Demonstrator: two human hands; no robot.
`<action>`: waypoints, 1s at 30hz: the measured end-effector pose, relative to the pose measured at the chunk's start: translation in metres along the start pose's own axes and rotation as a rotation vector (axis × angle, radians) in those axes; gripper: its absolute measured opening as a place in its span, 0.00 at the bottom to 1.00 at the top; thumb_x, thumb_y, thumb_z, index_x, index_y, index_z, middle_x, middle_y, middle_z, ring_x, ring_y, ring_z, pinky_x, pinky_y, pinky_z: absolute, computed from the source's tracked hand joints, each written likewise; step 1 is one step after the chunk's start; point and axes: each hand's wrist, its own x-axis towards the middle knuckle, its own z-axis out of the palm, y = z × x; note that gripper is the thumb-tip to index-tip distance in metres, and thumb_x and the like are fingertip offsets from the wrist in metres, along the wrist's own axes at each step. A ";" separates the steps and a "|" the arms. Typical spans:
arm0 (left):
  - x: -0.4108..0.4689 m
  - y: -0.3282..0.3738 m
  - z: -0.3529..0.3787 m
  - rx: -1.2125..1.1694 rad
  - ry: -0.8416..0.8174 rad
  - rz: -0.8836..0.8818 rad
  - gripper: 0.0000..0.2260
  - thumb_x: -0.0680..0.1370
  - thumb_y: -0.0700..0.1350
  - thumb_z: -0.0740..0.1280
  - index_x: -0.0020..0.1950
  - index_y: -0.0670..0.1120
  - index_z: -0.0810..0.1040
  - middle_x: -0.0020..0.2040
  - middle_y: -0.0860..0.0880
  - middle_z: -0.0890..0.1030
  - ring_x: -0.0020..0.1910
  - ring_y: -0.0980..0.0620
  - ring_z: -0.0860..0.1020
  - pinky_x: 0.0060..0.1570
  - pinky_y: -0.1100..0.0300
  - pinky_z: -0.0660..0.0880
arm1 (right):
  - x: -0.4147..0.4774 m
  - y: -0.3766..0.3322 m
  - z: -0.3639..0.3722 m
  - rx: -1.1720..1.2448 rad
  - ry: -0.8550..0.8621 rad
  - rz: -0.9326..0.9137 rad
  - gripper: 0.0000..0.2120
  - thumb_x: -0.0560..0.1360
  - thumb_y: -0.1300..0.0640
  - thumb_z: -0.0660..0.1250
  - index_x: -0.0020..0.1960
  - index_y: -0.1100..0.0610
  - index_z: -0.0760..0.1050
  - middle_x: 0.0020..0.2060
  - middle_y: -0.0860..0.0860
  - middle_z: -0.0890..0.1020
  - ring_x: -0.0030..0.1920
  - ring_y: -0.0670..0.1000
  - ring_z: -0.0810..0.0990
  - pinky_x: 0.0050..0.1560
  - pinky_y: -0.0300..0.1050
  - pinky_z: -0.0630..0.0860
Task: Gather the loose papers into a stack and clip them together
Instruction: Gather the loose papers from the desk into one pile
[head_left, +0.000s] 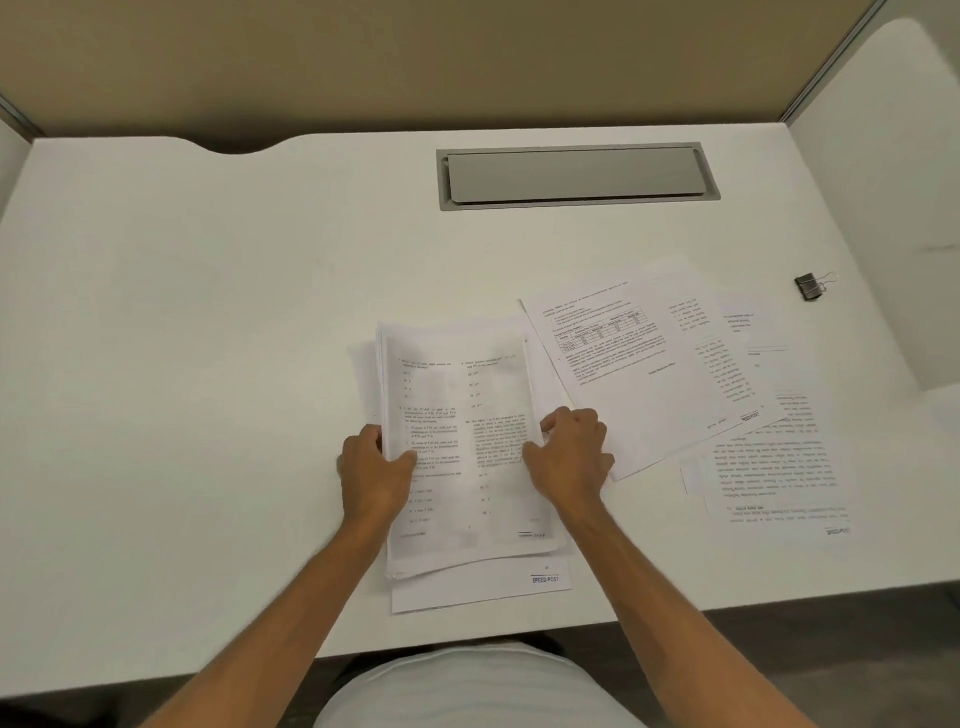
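A stack of printed papers (457, 395) sits at the middle of the white desk (208, 312), its edges uneven, with one sheet marked SPEED POST sticking out at the bottom. My left hand (371, 470) grips the stack's left edge. My right hand (569, 452) grips its right edge. Several loose sheets (649, 374) lie fanned out to the right, overlapping each other, and the lowest of these (774, 467) reaches toward the desk's front edge. A black binder clip (810, 286) rests far right on the desk, apart from both hands.
A grey cable hatch (576, 174) is set into the desk at the back. A beige partition wall (415, 62) runs behind the desk. The desk's front edge lies just below the stack, with my torso under it.
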 end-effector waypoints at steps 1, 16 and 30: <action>-0.001 -0.004 0.001 0.033 0.028 0.004 0.18 0.70 0.51 0.73 0.57 0.49 0.78 0.58 0.47 0.78 0.60 0.43 0.77 0.55 0.46 0.80 | -0.003 0.000 0.002 -0.004 0.007 0.020 0.16 0.74 0.53 0.72 0.58 0.54 0.73 0.61 0.52 0.71 0.64 0.54 0.69 0.59 0.56 0.68; 0.005 0.026 0.003 -0.284 -0.036 -0.249 0.23 0.75 0.40 0.73 0.68 0.43 0.71 0.63 0.45 0.77 0.57 0.42 0.79 0.55 0.50 0.78 | 0.008 -0.014 0.002 0.068 -0.056 0.216 0.36 0.71 0.52 0.77 0.71 0.60 0.62 0.67 0.59 0.71 0.68 0.61 0.72 0.65 0.64 0.71; 0.016 0.033 0.004 -0.233 -0.077 -0.174 0.10 0.77 0.38 0.70 0.56 0.41 0.74 0.53 0.43 0.81 0.49 0.44 0.81 0.48 0.49 0.82 | 0.016 -0.013 -0.002 0.053 -0.023 0.208 0.27 0.71 0.56 0.75 0.66 0.59 0.68 0.64 0.55 0.72 0.67 0.57 0.70 0.63 0.62 0.69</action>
